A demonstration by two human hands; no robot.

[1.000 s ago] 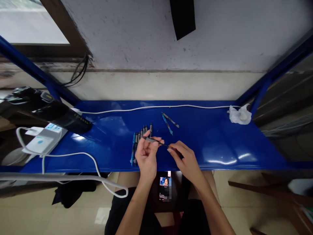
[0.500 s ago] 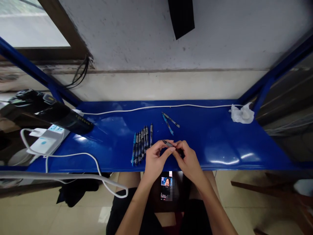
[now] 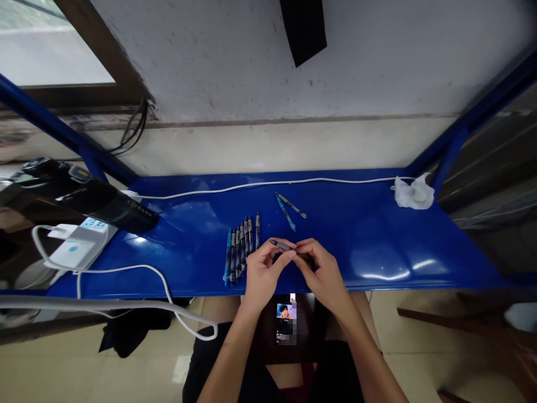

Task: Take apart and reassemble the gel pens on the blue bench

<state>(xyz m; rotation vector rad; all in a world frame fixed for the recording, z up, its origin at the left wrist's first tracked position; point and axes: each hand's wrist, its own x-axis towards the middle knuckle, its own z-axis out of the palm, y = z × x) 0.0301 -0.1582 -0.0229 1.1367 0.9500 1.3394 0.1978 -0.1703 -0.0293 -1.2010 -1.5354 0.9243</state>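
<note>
My left hand (image 3: 265, 270) pinches a grey and black pen (image 3: 280, 245) above the front edge of the blue table. Close against it, my right hand (image 3: 319, 270) has its fingers closed at the pen's other end, which they partly hide. Left of my hands lies a row of several pens (image 3: 237, 249), grey-gripped ones with a blue pen (image 3: 227, 257) at the left end. One grey pen (image 3: 257, 228) lies slightly apart from the row. Farther back, a blue pen (image 3: 286, 213) and a grey pen (image 3: 292, 205) form a narrow V.
A black bottle (image 3: 100, 201) and a white power strip (image 3: 79, 246) with looping cables are at the left. A white cable (image 3: 218, 189) crosses the table's back. Crumpled white plastic (image 3: 414, 192) lies back right. A lit phone (image 3: 286, 324) is below the table edge.
The view has shifted slightly. Both hands stay together on the pen, whose grey end now extends a little farther left. The picture on the phone screen has changed.
</note>
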